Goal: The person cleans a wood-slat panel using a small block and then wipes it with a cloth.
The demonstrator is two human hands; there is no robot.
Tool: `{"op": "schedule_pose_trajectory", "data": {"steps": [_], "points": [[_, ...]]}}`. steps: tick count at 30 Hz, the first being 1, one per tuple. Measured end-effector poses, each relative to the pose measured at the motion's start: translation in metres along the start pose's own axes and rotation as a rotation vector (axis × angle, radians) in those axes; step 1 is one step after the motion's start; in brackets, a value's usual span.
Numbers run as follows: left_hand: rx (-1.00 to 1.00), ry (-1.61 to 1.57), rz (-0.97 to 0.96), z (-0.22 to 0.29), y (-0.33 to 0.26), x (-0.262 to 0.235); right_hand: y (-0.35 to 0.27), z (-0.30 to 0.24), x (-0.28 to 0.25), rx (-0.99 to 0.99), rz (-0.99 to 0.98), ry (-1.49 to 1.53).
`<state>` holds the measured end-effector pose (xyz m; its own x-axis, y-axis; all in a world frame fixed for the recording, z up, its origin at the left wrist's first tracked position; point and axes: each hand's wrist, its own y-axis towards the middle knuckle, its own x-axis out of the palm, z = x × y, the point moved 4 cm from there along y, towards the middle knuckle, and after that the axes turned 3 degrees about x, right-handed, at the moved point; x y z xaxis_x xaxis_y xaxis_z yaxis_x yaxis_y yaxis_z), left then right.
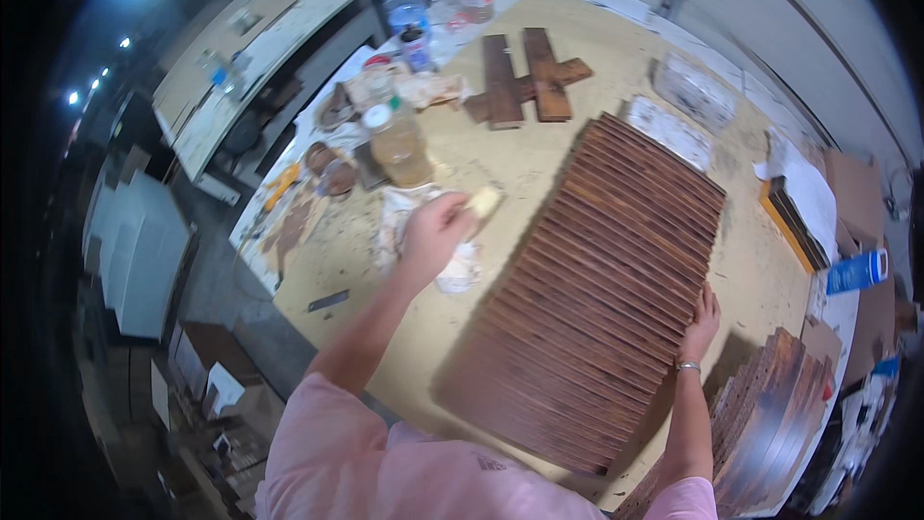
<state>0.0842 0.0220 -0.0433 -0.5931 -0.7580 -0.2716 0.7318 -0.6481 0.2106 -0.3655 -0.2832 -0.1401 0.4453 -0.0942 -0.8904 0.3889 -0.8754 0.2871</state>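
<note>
The fingers of the left hand [435, 228] curl shut around a small pale block [484, 200], probably a sponge or sanding pad, whose end pokes out past the knuckles. Just beneath that hand lies a crumpled white rag [460, 270], and just beyond the fingertips begins the near edge of the row of dark stained wooden slats [597, 299], laid side by side into one ribbed panel on the workbench [385, 327]. The right hand [702, 321] lies flat with its fingers spread and holds nothing; it presses on the far edge of the same row, a bracelet at the wrist.

Outward from the left hand, a plastic jar of amber liquid [399, 144] stands near, with small tins and bottles behind it. Farther off lie a few crossed stained boards [526, 82]. Beyond the right hand, a stack of stained boards [770, 414] leans at the bench's edge.

Judging by colour, the slats are already stained brown across the whole row, with darker and lighter patches; whatever the pad applies or rubs seems not to be touching the wood at this moment, so any finishing pass looks unfinished.
</note>
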Motion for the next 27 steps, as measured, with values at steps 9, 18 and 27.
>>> {"op": "schedule_pose_trajectory", "data": {"steps": [9,18,27], "points": [[-0.397,1.002,0.374,-0.086,-0.086,-0.232,-0.004,-0.010,-0.019,0.150,-0.185,0.316],[0.181,0.683,0.012,-0.009,-0.061,-0.082,-0.179,-0.051,-0.156,0.530,-0.254,0.954],[0.196,1.010,-0.173,-0.058,-0.024,-0.023,-0.289,-0.109,-0.138,0.420,-0.429,0.996]]}}
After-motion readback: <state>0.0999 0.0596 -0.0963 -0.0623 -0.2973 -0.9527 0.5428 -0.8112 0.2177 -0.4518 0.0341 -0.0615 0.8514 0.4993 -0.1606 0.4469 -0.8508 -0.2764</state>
